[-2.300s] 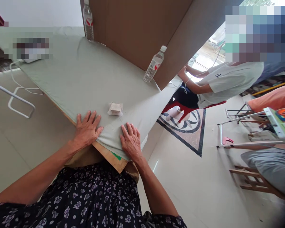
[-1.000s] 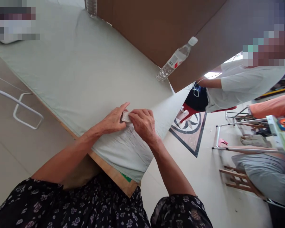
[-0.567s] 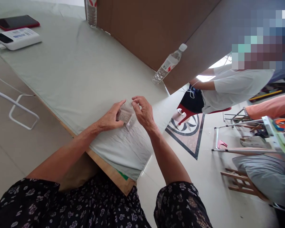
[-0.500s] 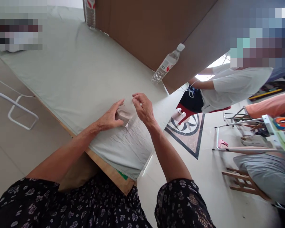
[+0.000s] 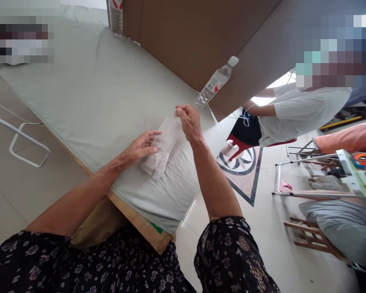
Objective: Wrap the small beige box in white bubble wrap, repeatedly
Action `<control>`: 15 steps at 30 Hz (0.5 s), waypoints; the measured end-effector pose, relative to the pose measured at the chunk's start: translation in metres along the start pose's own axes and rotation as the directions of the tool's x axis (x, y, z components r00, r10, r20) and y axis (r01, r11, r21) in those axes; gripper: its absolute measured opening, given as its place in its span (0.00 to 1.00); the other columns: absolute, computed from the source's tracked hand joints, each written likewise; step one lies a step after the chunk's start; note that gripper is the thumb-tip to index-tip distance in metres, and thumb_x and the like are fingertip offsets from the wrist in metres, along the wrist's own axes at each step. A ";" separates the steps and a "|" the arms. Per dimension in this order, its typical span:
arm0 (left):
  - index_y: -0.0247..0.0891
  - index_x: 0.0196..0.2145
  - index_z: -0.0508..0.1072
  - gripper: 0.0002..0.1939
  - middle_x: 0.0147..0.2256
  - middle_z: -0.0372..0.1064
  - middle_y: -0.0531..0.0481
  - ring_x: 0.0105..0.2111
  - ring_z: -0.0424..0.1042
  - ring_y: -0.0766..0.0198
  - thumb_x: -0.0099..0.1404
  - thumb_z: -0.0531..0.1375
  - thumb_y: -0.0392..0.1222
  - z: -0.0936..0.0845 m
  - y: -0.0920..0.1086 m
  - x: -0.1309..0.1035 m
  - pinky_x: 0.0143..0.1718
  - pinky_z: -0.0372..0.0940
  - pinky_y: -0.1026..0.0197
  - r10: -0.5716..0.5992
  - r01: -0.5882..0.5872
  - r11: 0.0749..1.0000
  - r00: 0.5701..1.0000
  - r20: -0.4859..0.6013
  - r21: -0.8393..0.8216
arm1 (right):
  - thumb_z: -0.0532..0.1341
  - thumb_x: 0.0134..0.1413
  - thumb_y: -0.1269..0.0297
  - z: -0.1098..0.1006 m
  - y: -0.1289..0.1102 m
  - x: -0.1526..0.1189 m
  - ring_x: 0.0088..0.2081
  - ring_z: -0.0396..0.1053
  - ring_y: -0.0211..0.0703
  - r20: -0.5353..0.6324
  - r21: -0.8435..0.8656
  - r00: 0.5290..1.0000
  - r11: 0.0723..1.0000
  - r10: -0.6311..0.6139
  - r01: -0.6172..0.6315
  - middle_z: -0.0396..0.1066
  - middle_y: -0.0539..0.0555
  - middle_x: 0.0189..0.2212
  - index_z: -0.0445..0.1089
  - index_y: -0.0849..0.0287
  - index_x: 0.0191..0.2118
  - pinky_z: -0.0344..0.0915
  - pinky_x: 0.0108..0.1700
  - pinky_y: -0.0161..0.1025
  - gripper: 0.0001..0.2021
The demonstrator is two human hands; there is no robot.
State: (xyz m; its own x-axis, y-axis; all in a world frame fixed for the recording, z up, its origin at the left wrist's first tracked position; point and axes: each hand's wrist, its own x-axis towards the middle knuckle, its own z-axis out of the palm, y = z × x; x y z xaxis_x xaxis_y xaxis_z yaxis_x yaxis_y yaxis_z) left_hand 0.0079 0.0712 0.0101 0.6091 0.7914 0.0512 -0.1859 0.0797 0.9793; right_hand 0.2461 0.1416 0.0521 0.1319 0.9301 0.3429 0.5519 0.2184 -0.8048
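Note:
A thin, crinkled, see-through white sheet (image 5: 162, 148) lies near the front corner of the cloth-covered table (image 5: 110, 101); I cannot tell whether it is plastic film, a bag or tissue. My right hand (image 5: 189, 122) pinches its far right end between thumb and fingers, lifting that end slightly. At the sheet's left edge rests my left hand (image 5: 138, 150), its thumb and fingers apart and fingertips against the sheet. Whatever may lie beneath the sheet is hard to make out.
A water bottle (image 5: 215, 83) leans against a brown cardboard panel (image 5: 186, 36); another bottle (image 5: 116, 18) stands farther back. Beyond the panel sits a person in a white shirt (image 5: 311, 108). A white metal frame (image 5: 29, 156) is at left, a folding rack (image 5: 314, 193) at right.
My right hand has moved away and slightly right, drawing the sheet out long. The small grey-brown block-like thing seen by my left hand no longer shows. My left hand has shifted slightly left.

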 end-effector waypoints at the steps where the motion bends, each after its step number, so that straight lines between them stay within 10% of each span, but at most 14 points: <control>1: 0.37 0.64 0.67 0.39 0.58 0.73 0.37 0.54 0.75 0.48 0.59 0.68 0.54 0.001 0.000 0.000 0.54 0.69 0.48 -0.014 0.014 1.000 1.000 0.006 -0.001 | 0.59 0.64 0.57 -0.001 0.001 -0.002 0.37 0.68 0.38 -0.027 -0.008 1.000 1.000 0.007 -0.007 0.72 0.49 0.34 0.70 0.56 0.34 0.67 0.46 0.40 0.10; 6: 0.33 0.64 0.69 0.40 0.58 0.74 0.37 0.59 0.72 0.44 0.56 0.68 0.50 0.003 -0.003 0.001 0.60 0.66 0.44 -0.068 0.067 0.997 0.997 -0.034 -0.042 | 0.57 0.65 0.52 -0.008 -0.015 -0.053 0.37 0.69 0.40 -0.254 -0.079 0.966 0.995 0.045 -0.067 0.72 0.50 0.34 0.68 0.55 0.39 0.67 0.45 0.41 0.12; 10: 0.35 0.62 0.73 0.38 0.60 0.73 0.38 0.61 0.71 0.44 0.56 0.69 0.53 0.003 -0.002 0.002 0.62 0.65 0.45 -0.061 0.058 0.997 0.995 -0.074 -0.048 | 0.66 0.56 0.46 0.007 -0.038 -0.108 0.33 0.68 0.41 -0.066 -0.251 0.993 0.962 0.094 -0.108 0.73 0.49 0.34 0.68 0.53 0.43 0.68 0.42 0.42 0.18; 15: 0.33 0.55 0.74 0.35 0.52 0.76 0.39 0.52 0.75 0.48 0.57 0.68 0.58 0.000 0.000 0.001 0.56 0.68 0.47 -0.061 0.071 0.996 0.985 -0.159 0.057 | 0.60 0.58 0.54 0.023 -0.028 -0.124 0.32 0.67 0.41 -0.117 -0.200 0.970 0.952 0.211 -0.232 0.72 0.49 0.30 0.68 0.54 0.35 0.66 0.42 0.42 0.09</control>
State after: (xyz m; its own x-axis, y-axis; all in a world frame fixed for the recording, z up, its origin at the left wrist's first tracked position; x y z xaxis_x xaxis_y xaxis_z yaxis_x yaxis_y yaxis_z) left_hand 0.0083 0.0723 0.0103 0.4890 0.8713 -0.0405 -0.0977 0.1008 0.9901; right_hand 0.1951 0.0269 0.0208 0.3410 0.9141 0.2193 0.6597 -0.0666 -0.7485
